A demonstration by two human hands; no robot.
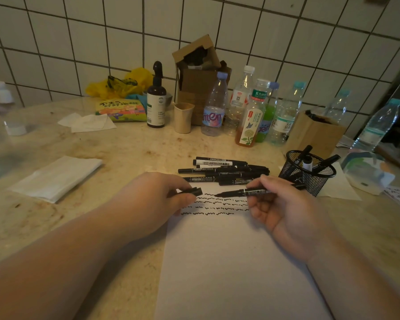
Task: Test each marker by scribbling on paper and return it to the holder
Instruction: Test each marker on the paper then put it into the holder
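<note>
Right hand (273, 204) grips an uncapped black marker (247, 192) mid-barrel, lying nearly flat, tip pointing left at the end of the top scribble line on the paper (229, 262). Left hand (157, 202) pinches the cap (195, 191) just beside the tip, mouth facing it; probably lined up for recapping. Four wavy rows sit near the top of the sheet, so several markers look tested. Untested pile (224, 170) lies on the surface (125, 146) just beyond the paper. Mesh holder (306, 173) stands right of the pile, near the right hand, with a few markers inside.
</note>
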